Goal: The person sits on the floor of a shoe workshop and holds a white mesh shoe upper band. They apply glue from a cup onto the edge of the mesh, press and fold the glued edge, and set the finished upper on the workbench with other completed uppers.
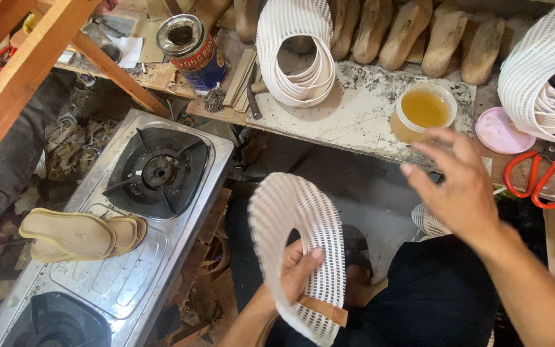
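My left hand (298, 268) grips a curved white woven shoe upper (293, 222) with a tan strip at its lower end, held low in the middle over my lap. Higher and to the right, my right hand (460, 186) hovers with fingers spread and nothing in it. It is just below a round plastic tub of yellow glue (424, 109) on the stained work board (354, 119). A pink lid (499, 132) lies right of the tub.
A steel two-burner gas stove (181, 212) stands left with tan soles (75, 234) stacked on it. A tin can (194, 51), stacks of white woven uppers (293, 54) (541, 83), wooden lasts (412, 32), red-handled scissors (537, 180) and a wooden beam (27, 71) surround the board.
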The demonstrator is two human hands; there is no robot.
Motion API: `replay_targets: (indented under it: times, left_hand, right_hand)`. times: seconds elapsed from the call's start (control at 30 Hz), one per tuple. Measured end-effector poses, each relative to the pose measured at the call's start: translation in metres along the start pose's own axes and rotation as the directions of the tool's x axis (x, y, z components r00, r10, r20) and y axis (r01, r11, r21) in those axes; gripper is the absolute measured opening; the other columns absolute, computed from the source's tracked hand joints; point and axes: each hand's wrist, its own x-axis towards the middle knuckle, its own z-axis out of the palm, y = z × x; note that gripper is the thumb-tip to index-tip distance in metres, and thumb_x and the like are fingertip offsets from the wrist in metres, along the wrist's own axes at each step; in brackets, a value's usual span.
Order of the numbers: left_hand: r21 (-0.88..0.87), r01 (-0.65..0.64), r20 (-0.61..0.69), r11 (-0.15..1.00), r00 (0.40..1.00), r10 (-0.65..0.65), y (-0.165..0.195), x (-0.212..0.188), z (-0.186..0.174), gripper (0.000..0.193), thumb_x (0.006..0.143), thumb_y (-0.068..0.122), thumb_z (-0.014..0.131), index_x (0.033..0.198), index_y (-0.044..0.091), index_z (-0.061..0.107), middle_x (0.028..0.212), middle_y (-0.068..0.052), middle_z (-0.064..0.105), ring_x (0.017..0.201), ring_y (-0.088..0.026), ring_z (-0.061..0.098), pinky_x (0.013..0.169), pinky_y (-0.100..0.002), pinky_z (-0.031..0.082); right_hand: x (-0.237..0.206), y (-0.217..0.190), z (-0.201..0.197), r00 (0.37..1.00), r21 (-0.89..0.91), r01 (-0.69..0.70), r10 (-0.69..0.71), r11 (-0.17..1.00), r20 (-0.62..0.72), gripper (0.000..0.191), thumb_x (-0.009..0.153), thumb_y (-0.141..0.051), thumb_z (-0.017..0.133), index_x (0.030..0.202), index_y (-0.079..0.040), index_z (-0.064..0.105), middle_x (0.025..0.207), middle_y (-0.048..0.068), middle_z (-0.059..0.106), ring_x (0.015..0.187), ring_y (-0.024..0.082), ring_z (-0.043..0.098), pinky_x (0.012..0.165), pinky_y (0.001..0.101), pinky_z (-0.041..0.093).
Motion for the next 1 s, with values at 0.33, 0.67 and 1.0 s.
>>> replay_targets:
  times: [0.33,0.67,1.0]
  left_hand:
    - [-0.134,0.003,0.079,0.991,0.997,0.007,-0.003,-0.009,-0.009,0.026,0.107,0.02,0.054,0.115,-0.002,0.068,0.088,-0.003,0.073,0.068,-0.007,0.065,0.062,-0.02,0.051]
    - [0.032,0.002,-0.029,1.0,1.0,-0.001,-0.007,-0.003,-0.004,0.027,0.106,0.022,0.053,0.111,0.0,0.067,0.086,0.0,0.07,0.072,-0.004,0.062,0.065,-0.02,0.049]
    - [-0.027,-0.04,0.032,0.999,0.999,0.041,-0.011,0.003,-0.002,0.028,0.108,0.022,0.053,0.112,-0.002,0.066,0.086,-0.001,0.071,0.07,-0.004,0.063,0.064,-0.019,0.05]
  right_hand:
    - [0.054,0.067,0.03,0.994,-0.315,0.066,-0.034,0.947,0.107,0.063,0.081,-0.053,0.079,0.121,-0.006,0.077,0.164,0.024,0.038,0.149,0.05,0.028,0.115,0.0582,0.029]
    - [0.037,0.087,0.027,0.993,-0.244,0.067,-0.088,0.967,-0.076,0.033,0.095,-0.038,0.08,0.098,-0.005,0.077,0.159,0.024,0.047,0.152,0.044,0.038,0.132,0.0513,0.034]
    - [0.004,0.026,-0.003,1.0,0.207,-0.03,0.029,0.978,0.01,0.018,0.092,-0.022,0.075,0.099,-0.006,0.074,0.152,0.014,0.057,0.141,0.032,0.054,0.119,0.0459,0.042]
